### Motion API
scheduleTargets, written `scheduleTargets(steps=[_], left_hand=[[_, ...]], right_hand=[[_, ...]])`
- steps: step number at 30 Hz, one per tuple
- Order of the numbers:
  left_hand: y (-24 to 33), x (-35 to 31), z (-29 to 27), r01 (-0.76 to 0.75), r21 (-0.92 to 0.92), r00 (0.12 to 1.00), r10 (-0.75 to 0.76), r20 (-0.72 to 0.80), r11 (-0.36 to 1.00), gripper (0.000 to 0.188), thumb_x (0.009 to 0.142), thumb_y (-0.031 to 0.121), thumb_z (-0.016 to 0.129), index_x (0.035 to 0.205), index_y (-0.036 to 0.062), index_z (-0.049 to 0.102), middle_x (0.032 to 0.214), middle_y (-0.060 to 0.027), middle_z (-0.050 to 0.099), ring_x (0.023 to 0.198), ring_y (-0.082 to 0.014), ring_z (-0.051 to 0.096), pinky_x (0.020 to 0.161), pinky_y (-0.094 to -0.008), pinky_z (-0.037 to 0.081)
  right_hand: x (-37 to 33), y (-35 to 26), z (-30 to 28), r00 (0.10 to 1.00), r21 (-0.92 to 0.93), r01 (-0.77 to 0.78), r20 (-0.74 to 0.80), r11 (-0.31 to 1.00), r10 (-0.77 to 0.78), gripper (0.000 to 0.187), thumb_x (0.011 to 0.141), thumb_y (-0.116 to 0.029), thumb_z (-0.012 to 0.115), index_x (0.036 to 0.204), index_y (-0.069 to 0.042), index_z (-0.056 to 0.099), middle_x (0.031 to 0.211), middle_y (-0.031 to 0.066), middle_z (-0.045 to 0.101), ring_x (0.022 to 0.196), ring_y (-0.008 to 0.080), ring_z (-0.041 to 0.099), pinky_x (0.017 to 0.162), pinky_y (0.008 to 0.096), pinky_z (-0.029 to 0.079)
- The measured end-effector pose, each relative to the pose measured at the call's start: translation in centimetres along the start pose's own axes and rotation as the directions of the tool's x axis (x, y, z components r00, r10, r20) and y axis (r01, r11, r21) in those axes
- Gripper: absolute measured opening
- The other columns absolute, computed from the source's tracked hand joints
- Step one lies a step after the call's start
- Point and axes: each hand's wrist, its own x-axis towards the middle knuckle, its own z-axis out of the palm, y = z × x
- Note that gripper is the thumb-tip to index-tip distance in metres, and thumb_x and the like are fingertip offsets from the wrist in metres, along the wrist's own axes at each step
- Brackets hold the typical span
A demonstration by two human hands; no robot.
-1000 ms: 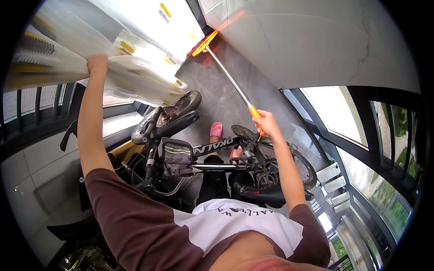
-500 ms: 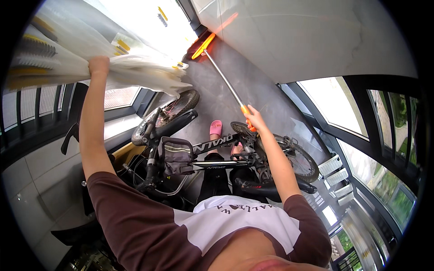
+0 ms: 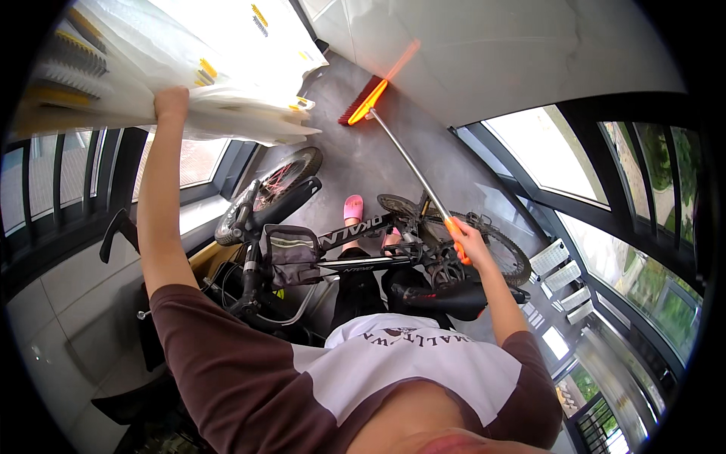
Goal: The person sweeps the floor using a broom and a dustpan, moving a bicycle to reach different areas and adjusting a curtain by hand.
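My left hand [image 3: 172, 102] is closed in a fist round a bunched white curtain [image 3: 227, 113] with yellow and grey patterns, holding it off to the left. The fingers of my right hand [image 3: 470, 240] wrap round the orange grip of a broom [image 3: 412, 163] with a silver pole. Its orange head with dark red bristles [image 3: 364, 101] rests on the grey floor [image 3: 333, 163], near the foot of the pale wall. A black bicycle [image 3: 355, 234] with a grey frame bag [image 3: 291, 256] stands across in front of me, between my body and the broom head.
The bicycle's front wheel [image 3: 291, 175] is at left, its rear wheel [image 3: 499, 253] at right below the broom pole. A pale wall [image 3: 484, 60] rises at the far right. Dark-framed windows [image 3: 544, 155] line both sides. My pink slippers [image 3: 353, 208] show beyond the bicycle frame.
The broom head has come out of the far corner, toward me and to the right. My right hand moved back and right with the grip. My left hand still holds the curtain.
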Motion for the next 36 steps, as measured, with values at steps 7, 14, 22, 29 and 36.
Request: scheduleTargets(steps=[7, 14, 22, 29, 36], left_hand=[[0.7, -0.7, -1.0, -0.051, 0.052, 0.999, 0.051, 0.005, 0.997, 0.015, 0.072, 0.01, 0.044, 0.075, 0.0113, 0.058, 0.078, -0.0053, 0.058, 0.073, -0.019, 0.057, 0.059, -0.0275, 0.046], [1.3, 0.8, 1.2, -0.141, 0.084, 0.989, 0.145, -0.04, 0.986, 0.014, 0.073, 0.011, 0.041, 0.078, 0.0091, 0.054, 0.077, -0.0074, 0.057, 0.071, -0.0212, 0.057, 0.057, -0.031, 0.046], [1.8, 0.7, 0.6, -0.152, 0.096, 0.984, 0.16, -0.076, 0.984, 0.013, 0.074, 0.011, 0.04, 0.078, 0.0097, 0.052, 0.076, -0.007, 0.057, 0.073, -0.0211, 0.056, 0.058, -0.0308, 0.046], [3.1, 2.3, 0.3, -0.178, 0.145, 0.952, 0.208, -0.223, 0.973, 0.009, 0.072, 0.01, 0.043, 0.074, 0.0112, 0.052, 0.073, -0.0051, 0.056, 0.07, -0.0188, 0.056, 0.057, -0.0286, 0.046], [5.8, 2.6, -1.8, -0.195, 0.175, 0.893, 0.248, -0.375, 0.965, 0.007, 0.069, 0.011, 0.046, 0.071, 0.014, 0.053, 0.072, -0.001, 0.055, 0.078, -0.0169, 0.052, 0.074, -0.0303, 0.039]], right_hand=[[-4.5, -3.4, 1.2, 0.991, -0.279, 0.134, 0.028, 0.951, -0.132, 0.043, 0.075, -0.013, 0.045, 0.117, -0.015, 0.034, 0.051, 0.0018, 0.043, 0.034, 0.0077, 0.04, 0.032, 0.0209, 0.035], [5.2, -4.7, 4.0, 0.986, -0.25, 0.158, -0.004, 0.955, -0.164, 0.039, 0.076, -0.017, 0.043, 0.114, -0.016, 0.038, 0.051, 0.0006, 0.042, 0.034, 0.0078, 0.038, 0.031, 0.0199, 0.032], [5.3, 0.0, 0.1, 0.996, -0.158, 0.077, -0.025, 0.984, -0.082, 0.04, 0.075, -0.019, 0.044, 0.115, -0.019, 0.037, 0.051, 0.0004, 0.042, 0.033, 0.008, 0.038, 0.03, 0.0202, 0.031], [-4.0, 4.9, -3.3, 0.989, -0.066, -0.082, -0.13, 0.995, 0.072, 0.041, 0.075, -0.017, 0.044, 0.115, -0.018, 0.037, 0.05, 0.0011, 0.04, 0.033, 0.0073, 0.037, 0.029, 0.0198, 0.029], [-11.3, 5.5, -5.9, 0.96, -0.085, -0.164, -0.242, 0.983, 0.14, 0.041, 0.074, -0.014, 0.045, 0.115, -0.013, 0.038, 0.05, 0.0008, 0.04, 0.034, 0.0071, 0.036, 0.03, 0.0197, 0.029]])
